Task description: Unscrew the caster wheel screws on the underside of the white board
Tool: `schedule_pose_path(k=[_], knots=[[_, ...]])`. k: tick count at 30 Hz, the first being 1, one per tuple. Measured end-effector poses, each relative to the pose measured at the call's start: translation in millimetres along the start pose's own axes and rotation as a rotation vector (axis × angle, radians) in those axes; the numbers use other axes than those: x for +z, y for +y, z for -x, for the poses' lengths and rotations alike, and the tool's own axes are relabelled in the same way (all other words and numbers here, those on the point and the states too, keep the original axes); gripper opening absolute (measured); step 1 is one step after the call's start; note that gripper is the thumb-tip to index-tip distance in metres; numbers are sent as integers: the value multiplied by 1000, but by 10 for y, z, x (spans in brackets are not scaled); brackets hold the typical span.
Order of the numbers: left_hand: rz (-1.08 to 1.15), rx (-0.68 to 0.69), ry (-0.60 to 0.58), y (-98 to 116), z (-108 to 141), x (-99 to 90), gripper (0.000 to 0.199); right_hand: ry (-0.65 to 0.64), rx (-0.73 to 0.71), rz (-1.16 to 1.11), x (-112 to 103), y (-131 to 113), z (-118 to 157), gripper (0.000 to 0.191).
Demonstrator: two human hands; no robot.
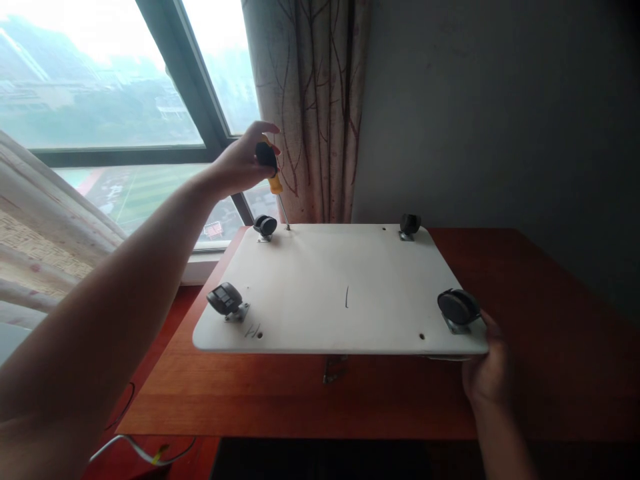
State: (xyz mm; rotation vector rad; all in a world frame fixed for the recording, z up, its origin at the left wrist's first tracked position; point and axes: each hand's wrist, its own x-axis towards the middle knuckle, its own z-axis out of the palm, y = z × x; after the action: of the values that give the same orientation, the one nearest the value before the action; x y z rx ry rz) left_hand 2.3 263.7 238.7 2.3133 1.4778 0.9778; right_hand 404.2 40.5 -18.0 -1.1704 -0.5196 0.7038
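Observation:
My left hand (255,160) is closed around the yellow and black handle of a screwdriver (275,181). Its shaft slants down to a screw (288,228) at the far left edge of a white board (320,280). Black caster wheels stand up from the board's corners: one far left (266,225), one near left (226,299), one far right (410,224) and one near right (458,307). At the near right corner, my right hand (490,367) grips the board's edge, with its fingers partly hidden behind the caster and board.
Beneath the board is a reddish-brown wooden table (250,400). A metal bracket (333,370) shows under the board's near edge. Behind are a patterned curtain (310,100), a window (100,87) and a grey wall (475,120). A white cable (135,445) lies on the floor.

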Motion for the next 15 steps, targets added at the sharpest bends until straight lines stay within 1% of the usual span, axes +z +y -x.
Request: schedule_pose_path(k=[3, 5, 7, 9, 12, 13, 14, 15], knots=[[-208, -1, 110, 24, 30, 22, 63, -2, -14, 3, -10, 20, -12, 42], [-339, -32, 182, 49, 53, 48, 59, 5, -20, 8, -13, 27, -17, 43], [-390, -55, 220, 56, 66, 67, 56, 15, -16, 10, -10, 25, -15, 44], [-317, -46, 202, 31, 63, 69, 53, 22, -12, 17, -4, 15, -9, 44], [-39, -13, 93, -38, 43, 47, 65, 15, -14, 23, 5, -6, 1, 43], [23, -7, 67, -56, 38, 38, 68, 9, -18, 26, 8, -11, 4, 43], [36, -6, 62, -67, 35, 30, 68, 3, -25, 30, 9, -14, 6, 43], [-1, -9, 79, -70, 35, 24, 65, -1, -31, 35, 10, -13, 8, 43]])
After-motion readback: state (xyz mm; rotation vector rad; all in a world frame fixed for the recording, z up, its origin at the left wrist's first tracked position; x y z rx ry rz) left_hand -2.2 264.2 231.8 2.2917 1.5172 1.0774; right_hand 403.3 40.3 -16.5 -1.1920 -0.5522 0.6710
